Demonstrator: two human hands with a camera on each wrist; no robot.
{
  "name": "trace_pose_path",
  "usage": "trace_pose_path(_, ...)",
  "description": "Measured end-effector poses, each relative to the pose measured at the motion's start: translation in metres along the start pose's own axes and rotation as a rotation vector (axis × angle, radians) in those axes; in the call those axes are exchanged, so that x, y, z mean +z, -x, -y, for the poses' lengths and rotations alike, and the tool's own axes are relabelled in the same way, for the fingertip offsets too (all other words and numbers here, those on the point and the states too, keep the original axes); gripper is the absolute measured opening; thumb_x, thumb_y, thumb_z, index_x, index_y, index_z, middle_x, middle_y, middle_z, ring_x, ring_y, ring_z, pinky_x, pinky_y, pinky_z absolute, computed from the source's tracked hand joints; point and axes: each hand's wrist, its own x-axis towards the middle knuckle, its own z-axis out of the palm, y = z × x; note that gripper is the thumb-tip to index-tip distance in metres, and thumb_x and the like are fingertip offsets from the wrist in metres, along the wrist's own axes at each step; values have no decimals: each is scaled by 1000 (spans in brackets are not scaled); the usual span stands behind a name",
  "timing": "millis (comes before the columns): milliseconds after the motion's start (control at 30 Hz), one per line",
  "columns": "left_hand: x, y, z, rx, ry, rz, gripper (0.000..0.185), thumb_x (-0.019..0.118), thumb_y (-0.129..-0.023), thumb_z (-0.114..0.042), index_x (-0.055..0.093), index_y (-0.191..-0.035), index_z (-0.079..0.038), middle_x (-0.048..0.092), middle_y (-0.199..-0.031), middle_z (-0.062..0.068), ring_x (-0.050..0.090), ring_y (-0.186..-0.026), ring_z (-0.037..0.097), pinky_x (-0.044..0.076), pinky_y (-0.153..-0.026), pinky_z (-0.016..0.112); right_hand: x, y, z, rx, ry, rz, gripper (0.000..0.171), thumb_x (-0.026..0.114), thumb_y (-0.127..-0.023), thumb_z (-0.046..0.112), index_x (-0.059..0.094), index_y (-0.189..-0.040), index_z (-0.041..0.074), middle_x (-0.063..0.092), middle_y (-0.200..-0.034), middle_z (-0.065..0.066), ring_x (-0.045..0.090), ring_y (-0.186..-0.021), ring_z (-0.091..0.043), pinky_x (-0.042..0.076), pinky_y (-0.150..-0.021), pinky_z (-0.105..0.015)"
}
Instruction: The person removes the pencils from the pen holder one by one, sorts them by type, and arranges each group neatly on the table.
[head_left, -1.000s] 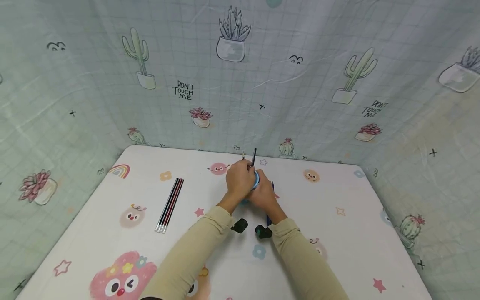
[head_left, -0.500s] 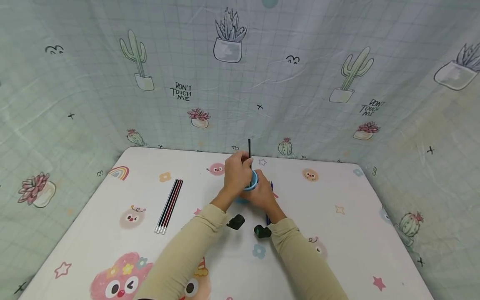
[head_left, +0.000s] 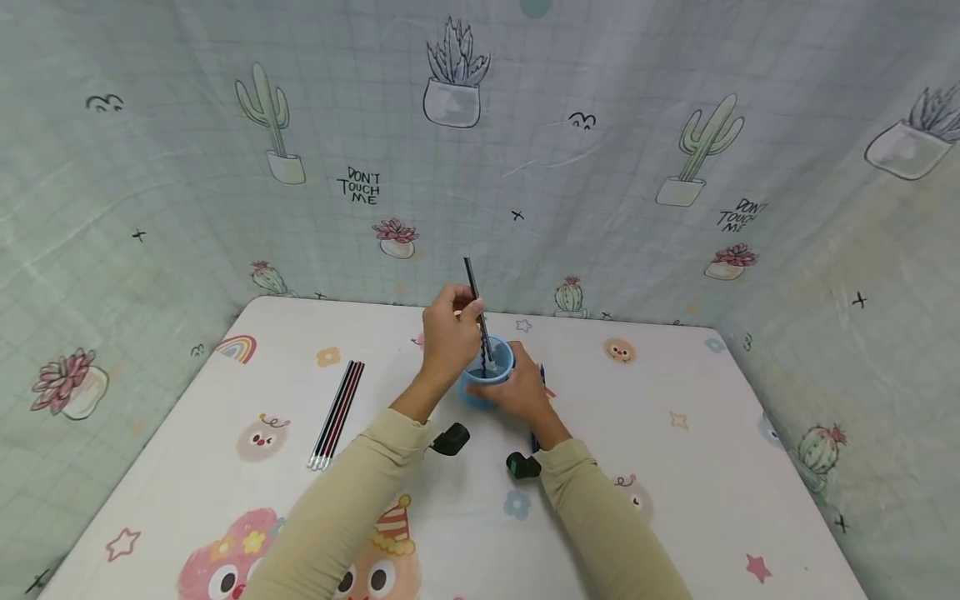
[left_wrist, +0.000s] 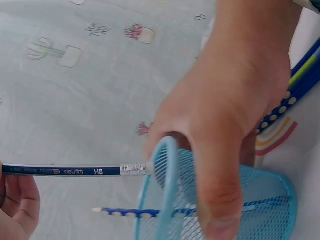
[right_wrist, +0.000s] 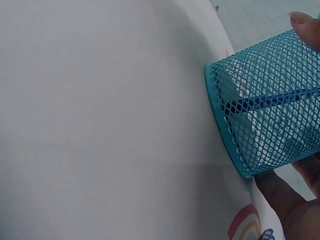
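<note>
My left hand [head_left: 450, 337] pinches a dark HB pencil [left_wrist: 75, 170], its silver eraser end pointing at the mouth of a light blue mesh pencil cup [right_wrist: 260, 125]. In the head view that end shows within the cup's rim. One blue dotted pencil [left_wrist: 132, 213] stands inside the cup, its sharpened tip poking above the rim. The right hand [head_left: 521, 387] grips the cup, fingers and thumb round its side. Beside the right hand, blue dotted pencils [left_wrist: 284, 107] lie on the table, partly hidden by it.
Several black and red pencils [head_left: 336, 415] with silver ends lie in a row on the patterned white table [head_left: 720, 500], left of the hands. A printed cloth [head_left: 615, 183] hangs behind. Dark wrist cameras [head_left: 450, 439] sit below each hand.
The left hand has moved left, uncovering the cup's mouth and the dotted pencil in it. The pinched pencil's top now leans left. The right hand stays on the cup.
</note>
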Motion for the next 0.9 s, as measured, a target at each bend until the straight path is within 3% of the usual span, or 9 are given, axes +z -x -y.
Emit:
trace_pose_path(167, -16, -3, 1, -70, 32, 3, 13, 62, -102, -4, 63, -109, 7, 69, -107, 23, 70, -105, 36, 61, -91, 50, 2, 0, -2, 3, -3, -13, 87, 99, -70, 31, 50, -139, 10, 63, -136, -9, 60, -127, -30, 52, -110, -51)
trace_pose_path(367, -30, -5, 8, -131, 1, 28, 14, 61, -102, -4, 62, -110, 8, 68, -110, 25, 69, -107, 37, 58, -93, 46, 1, 1, 0, 4, 2, -9, 88, 98, -71, 31, 49, -141, 10, 62, -139, -10, 59, -130, -31, 52, -110, -53)
trace_pose_path(700, -51, -4, 26, -265, -3, 97, 16, 61, -104, -7, 62, -112, 7, 68, -110, 22, 63, -93, 22, 49, -72, 18, 0, 2, 1, -3, 28, -13, 91, 98, -70, 33, 48, -142, 9, 61, -140, -11, 58, -133, -32, 50, -112, -55)
trace_pose_path(900, -64, 0, 37, -330, -32, 114, 17, 61, -103, -5, 63, -114, 8, 66, -106, 20, 57, -89, 18, 46, -68, 16, -1, 2, 1, -4, 20, -6, 91, 99, -70, 34, 49, -141, 9, 62, -140, -12, 58, -133, -33, 51, -111, -56)
